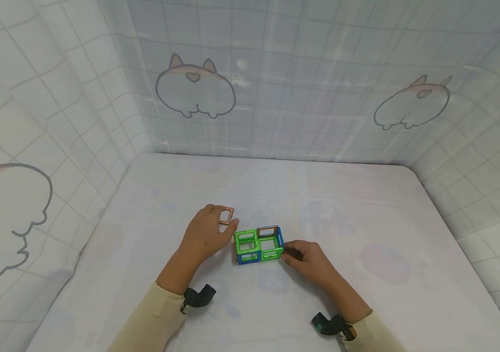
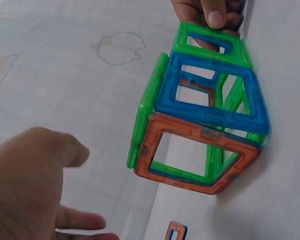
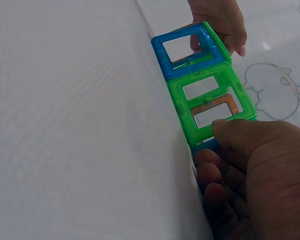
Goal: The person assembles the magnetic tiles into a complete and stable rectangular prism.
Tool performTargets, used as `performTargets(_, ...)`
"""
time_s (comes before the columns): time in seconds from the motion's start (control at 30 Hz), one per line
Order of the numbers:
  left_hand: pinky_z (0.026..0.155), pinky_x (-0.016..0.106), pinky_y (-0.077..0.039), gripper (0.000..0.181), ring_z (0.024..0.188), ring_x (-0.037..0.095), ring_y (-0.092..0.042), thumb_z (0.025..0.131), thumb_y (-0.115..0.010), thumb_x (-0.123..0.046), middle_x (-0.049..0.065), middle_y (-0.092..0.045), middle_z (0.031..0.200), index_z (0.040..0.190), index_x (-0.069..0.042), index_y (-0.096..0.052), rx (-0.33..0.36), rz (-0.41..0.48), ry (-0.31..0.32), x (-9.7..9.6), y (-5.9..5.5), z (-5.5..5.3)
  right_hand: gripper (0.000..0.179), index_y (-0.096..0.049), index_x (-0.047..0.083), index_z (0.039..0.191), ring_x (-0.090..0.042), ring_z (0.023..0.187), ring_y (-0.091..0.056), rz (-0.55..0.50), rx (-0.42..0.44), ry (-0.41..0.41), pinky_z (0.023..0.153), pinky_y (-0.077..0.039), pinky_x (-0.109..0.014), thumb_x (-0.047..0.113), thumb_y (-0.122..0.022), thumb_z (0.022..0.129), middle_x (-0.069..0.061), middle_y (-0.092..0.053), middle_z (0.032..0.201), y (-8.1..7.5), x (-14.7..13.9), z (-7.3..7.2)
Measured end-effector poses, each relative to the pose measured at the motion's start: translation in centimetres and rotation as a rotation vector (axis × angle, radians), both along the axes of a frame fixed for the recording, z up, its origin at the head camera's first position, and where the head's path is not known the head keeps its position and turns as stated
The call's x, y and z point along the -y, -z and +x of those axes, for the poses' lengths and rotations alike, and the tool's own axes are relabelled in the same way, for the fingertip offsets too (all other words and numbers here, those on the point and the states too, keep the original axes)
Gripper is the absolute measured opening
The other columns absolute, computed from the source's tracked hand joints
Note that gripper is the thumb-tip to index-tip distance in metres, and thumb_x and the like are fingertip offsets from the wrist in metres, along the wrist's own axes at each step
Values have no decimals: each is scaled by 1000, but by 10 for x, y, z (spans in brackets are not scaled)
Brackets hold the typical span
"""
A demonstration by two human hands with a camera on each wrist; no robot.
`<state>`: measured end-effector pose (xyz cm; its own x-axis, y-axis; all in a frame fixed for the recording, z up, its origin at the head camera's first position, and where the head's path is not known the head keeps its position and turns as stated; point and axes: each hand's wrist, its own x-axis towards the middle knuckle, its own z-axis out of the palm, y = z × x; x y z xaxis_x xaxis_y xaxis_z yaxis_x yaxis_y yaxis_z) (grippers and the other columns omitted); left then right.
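Green, blue and orange magnetic tiles form a joined two-part block (image 1: 258,240), which stands on the table. At its right end my right hand (image 1: 309,261) grips it, the thumb pressed on a green tile (image 3: 215,67) and the fingers curled underneath in the right wrist view. Left of the block, my left hand (image 1: 206,232) reaches over a loose orange tile (image 1: 230,216). Thumb and fingers of that hand are spread apart in the left wrist view, with nothing between them. An orange tile (image 2: 190,127) closes the block's near end there.
The table (image 1: 342,205) has a pale cloth with faint patches. White gridded curtains with animal drawings (image 1: 195,93) enclose the back and both sides. A dark wrist camera (image 1: 200,296) sits on the left sleeve, another (image 1: 329,323) on the right.
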<state>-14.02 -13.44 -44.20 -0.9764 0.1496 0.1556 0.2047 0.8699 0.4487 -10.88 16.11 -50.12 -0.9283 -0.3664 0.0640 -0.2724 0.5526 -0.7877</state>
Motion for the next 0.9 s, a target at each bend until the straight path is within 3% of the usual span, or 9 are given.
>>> performTargets(0.17,91,49,-54,64,109,35,-60,94,-58,-47,22,-59,125,130,6,-56,10,0,-71,3,1,-6,24,-73,8,112,-6,81,-61,6,-5,4,71,-55,-23,18,-75,90,5,-73,98,-1,0,0)
performTargets(0.37,85,48,-55,69,102,33,-61,91,-62,-50,22,-60,120,129,8,-55,50,-15,-134,5,2,-11,25,-73,7,112,-6,79,-60,4,-22,-14,70,-55,-22,20,-74,91,4,-73,97,-2,-1,0)
performTargets(0.63,80,46,-55,66,95,32,-62,88,-64,-50,20,-62,110,118,8,-59,58,-21,-159,4,13,-17,26,-73,7,113,-6,80,-61,-3,-28,-21,70,-55,-22,21,-74,92,3,-73,100,1,-1,-1)
performTargets(0.9,82,47,-55,67,96,34,-59,86,-66,-50,20,-59,110,119,8,-58,83,-24,-192,3,27,-24,25,-73,7,113,-6,80,-62,-2,-22,-12,70,-56,-22,19,-74,91,3,-73,100,1,-1,0)
